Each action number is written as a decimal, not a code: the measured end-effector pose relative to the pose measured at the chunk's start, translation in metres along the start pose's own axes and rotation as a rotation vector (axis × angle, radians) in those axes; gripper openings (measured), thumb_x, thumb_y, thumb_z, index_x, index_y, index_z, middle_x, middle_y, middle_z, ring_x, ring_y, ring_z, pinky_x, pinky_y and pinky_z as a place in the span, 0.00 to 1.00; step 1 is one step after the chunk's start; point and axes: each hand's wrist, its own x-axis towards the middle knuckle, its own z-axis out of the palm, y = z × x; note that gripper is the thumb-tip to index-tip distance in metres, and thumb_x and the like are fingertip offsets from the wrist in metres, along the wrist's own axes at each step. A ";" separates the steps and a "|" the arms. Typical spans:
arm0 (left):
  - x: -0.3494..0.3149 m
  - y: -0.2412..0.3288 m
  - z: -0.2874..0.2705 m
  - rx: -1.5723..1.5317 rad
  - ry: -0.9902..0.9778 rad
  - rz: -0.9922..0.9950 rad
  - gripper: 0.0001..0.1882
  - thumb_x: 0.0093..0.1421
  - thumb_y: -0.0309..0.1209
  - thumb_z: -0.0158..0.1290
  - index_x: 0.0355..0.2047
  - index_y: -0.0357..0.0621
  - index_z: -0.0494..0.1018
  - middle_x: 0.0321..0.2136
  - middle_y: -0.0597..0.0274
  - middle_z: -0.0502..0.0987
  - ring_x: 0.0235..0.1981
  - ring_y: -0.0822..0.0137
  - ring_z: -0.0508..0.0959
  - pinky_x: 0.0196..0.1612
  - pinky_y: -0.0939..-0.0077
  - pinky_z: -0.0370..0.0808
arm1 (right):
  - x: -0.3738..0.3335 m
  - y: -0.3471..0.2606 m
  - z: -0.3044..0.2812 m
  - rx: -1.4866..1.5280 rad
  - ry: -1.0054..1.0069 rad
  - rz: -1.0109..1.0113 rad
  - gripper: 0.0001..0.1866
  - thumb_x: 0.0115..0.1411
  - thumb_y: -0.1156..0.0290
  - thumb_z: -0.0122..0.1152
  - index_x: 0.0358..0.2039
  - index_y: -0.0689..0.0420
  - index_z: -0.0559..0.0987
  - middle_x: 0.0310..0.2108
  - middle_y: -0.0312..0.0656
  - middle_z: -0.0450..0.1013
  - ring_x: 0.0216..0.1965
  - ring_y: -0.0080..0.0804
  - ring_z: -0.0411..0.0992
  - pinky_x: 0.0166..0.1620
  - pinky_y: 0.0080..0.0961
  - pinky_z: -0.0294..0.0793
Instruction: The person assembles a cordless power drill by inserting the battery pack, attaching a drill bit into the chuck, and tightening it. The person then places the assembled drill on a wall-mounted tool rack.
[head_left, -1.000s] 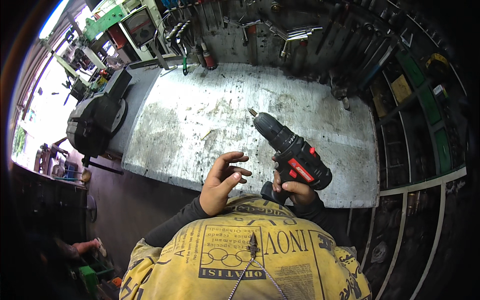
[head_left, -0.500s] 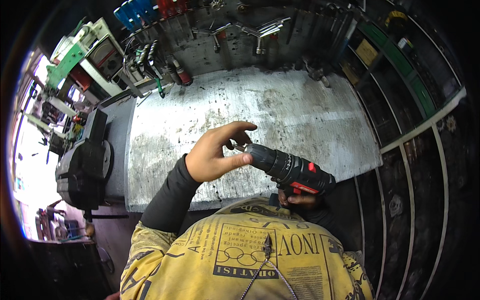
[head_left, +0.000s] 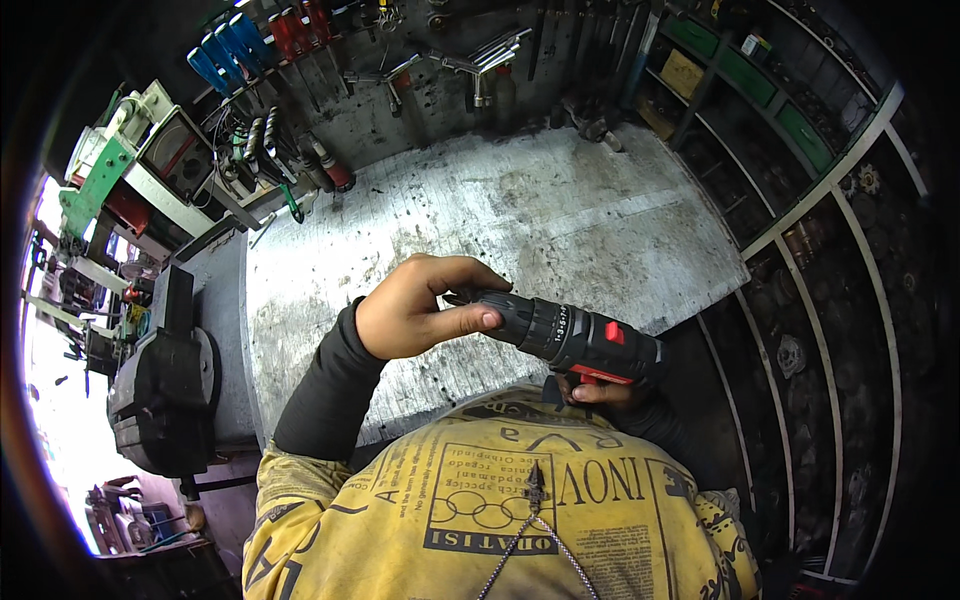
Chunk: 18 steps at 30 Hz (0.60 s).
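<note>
A black cordless drill (head_left: 575, 335) with red buttons lies sideways in front of my chest, its chuck pointing left. My right hand (head_left: 603, 392) is wrapped round its handle, below the body; part of that hand is hidden by the drill. My left hand (head_left: 420, 310) grips the drill's chuck (head_left: 503, 312), thumb on the near side and fingers over the far side. A small dark metal tip shows between the left thumb and fingers at the front of the chuck; its kind I cannot make out.
Beyond the drill spreads a worn metal-topped workbench (head_left: 480, 210). Screwdrivers (head_left: 235, 45) and wrenches (head_left: 480, 65) hang on the back wall. A black bench machine (head_left: 165, 380) stands at the left. Shelves with green drawers (head_left: 800, 140) and metal parts line the right side.
My left fingers, raised off the chuck before, have closed down onto it. The whole view has shifted and tilted slightly, and the drill remains in my right hand.
</note>
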 end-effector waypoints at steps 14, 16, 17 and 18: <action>-0.057 -0.071 0.046 -0.684 0.496 -0.206 0.31 0.63 0.40 0.52 0.61 0.40 0.56 0.49 0.46 0.73 0.41 0.60 0.79 0.44 0.68 0.75 | 0.089 -0.149 0.030 0.524 0.060 -0.228 0.36 0.45 0.69 0.59 0.56 0.65 0.62 0.25 0.43 0.67 0.22 0.33 0.69 0.34 0.36 0.72; -0.078 -0.081 0.060 -0.729 0.510 -0.295 0.28 0.64 0.34 0.51 0.61 0.40 0.57 0.48 0.48 0.74 0.41 0.60 0.79 0.43 0.68 0.75 | 0.104 -0.171 0.029 0.632 -0.049 -0.307 0.35 0.47 0.68 0.59 0.57 0.63 0.62 0.25 0.41 0.66 0.22 0.33 0.69 0.34 0.36 0.72; -0.089 -0.085 0.066 -0.716 0.520 -0.348 0.26 0.64 0.33 0.50 0.59 0.39 0.59 0.48 0.49 0.74 0.41 0.61 0.79 0.42 0.68 0.76 | 0.111 -0.180 0.028 0.665 -0.104 -0.336 0.33 0.50 0.68 0.57 0.57 0.61 0.61 0.25 0.40 0.66 0.22 0.32 0.69 0.33 0.36 0.72; -0.100 -0.088 0.071 -0.707 0.538 -0.411 0.23 0.64 0.32 0.50 0.58 0.38 0.60 0.47 0.49 0.75 0.40 0.61 0.79 0.41 0.69 0.76 | 0.117 -0.187 0.027 0.686 -0.154 -0.349 0.33 0.51 0.67 0.57 0.57 0.61 0.61 0.25 0.41 0.66 0.22 0.31 0.69 0.33 0.36 0.73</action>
